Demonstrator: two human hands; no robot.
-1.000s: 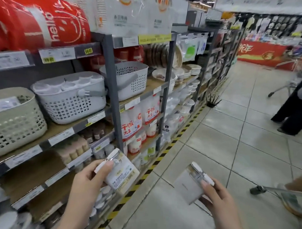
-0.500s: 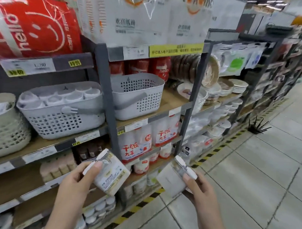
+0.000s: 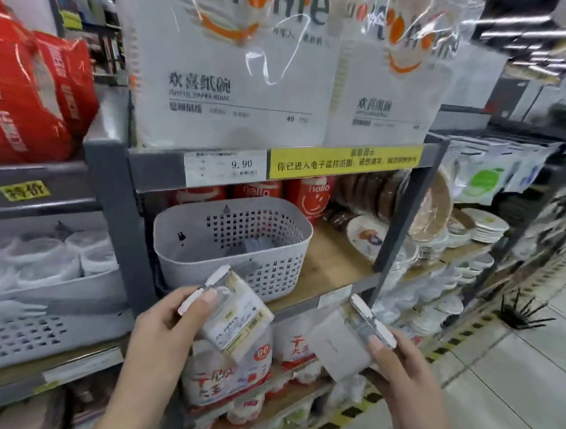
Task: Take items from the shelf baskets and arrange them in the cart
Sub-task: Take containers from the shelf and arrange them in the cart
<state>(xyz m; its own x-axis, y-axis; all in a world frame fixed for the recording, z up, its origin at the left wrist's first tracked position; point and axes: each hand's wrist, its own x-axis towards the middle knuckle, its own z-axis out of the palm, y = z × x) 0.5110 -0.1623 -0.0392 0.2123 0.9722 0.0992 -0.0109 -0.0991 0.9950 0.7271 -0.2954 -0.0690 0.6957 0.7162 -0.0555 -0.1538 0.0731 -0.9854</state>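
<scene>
A grey shelf (image 3: 400,218) carried a perforated grey basket (image 3: 232,244). In front of it, the left hand (image 3: 162,335) gripped a labelled pack (image 3: 239,315), and the right hand (image 3: 401,369) gripped a plain-faced pack (image 3: 341,348).

Your left hand (image 3: 162,335) holds a small clear packet with a white clip and a cream-and-yellow printed label (image 3: 236,318); your right hand (image 3: 401,363) holds a clear packet with a plain grey-white card face (image 3: 338,348). Behind them sits a pale grey perforated plastic basket (image 3: 232,244), under a yellow strip sign with dark lettering (image 3: 346,162); left of the basket, red bags with white print (image 3: 38,100)
</scene>
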